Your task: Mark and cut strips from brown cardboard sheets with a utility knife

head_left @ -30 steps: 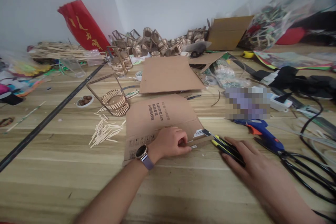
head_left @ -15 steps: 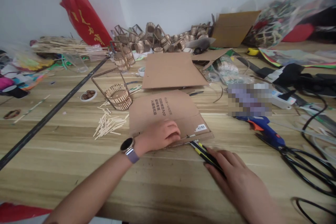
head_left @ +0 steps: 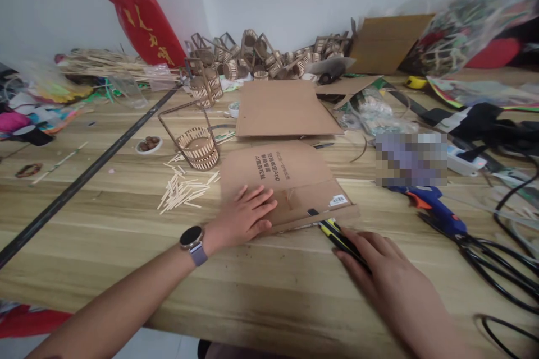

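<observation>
A flat piece of printed cardboard point(head_left: 311, 168) lies on the table in front of me. My left hand point(head_left: 244, 216), with a watch on its wrist, rests flat on the near left part of it, fingers spread. In my right hand point(head_left: 379, 263) is a black and yellow utility knife point(head_left: 343, 241), gripped by its handle. Its front end sits at the near edge of the cardboard, over a narrow folded strip. Left of the cardboard stands a small slatted basket point(head_left: 197, 148) with a tall square handle, beside a pile of short thin sticks point(head_left: 181, 193).
Another cardboard sheet point(head_left: 286, 106) lies behind. To the right are a blue glue gun point(head_left: 442, 216), black scissors point(head_left: 497, 269) and cables. A small bowl of brown balls point(head_left: 149, 145) and a long black strip point(head_left: 84, 182) lie left. Several small baskets point(head_left: 261, 59) are heaped by the wall.
My left hand has opened from a curled shape to lie flat, shifting left along the cardboard. The knife stays in my right hand near the edge. The whole view has shifted slightly.
</observation>
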The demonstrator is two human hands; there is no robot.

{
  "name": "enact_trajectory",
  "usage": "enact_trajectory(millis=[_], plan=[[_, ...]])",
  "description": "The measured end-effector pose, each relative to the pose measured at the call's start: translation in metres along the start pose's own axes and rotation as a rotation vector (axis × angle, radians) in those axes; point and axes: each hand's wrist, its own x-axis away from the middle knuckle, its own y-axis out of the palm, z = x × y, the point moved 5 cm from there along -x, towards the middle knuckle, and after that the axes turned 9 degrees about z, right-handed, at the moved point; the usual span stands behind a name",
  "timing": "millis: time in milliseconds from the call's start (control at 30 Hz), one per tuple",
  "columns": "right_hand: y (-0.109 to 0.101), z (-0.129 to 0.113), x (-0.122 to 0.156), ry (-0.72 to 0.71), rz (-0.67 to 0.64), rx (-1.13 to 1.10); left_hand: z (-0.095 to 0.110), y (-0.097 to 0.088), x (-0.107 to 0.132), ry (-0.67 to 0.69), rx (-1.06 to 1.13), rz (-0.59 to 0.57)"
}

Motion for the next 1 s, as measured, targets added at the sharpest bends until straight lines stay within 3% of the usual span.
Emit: enact_trajectory(millis=[133, 433, 733, 867, 1000], plan=[[0.003, -0.002, 0.004, 0.032, 0.014, -0.047, 0.005, 0.000, -0.004, -0.052, 0.026, 0.036], [0.007, -0.049, 0.007, -0.056, 0.002, -0.156, 0.005, -0.004, -0.004, -0.070, 0.065, 0.029], [0.015, -0.052, 0.018, -0.061, -0.016, -0.119, 0.008, -0.002, -0.003, -0.038, 0.035, -0.002], [0.016, -0.052, 0.021, -0.042, -0.015, -0.126, 0.005, -0.008, -0.008, 0.063, 0.091, -0.084], [0.014, -0.051, 0.017, -0.048, -0.026, -0.132, 0.004, -0.019, -0.033, 0.210, 0.194, -0.280]])
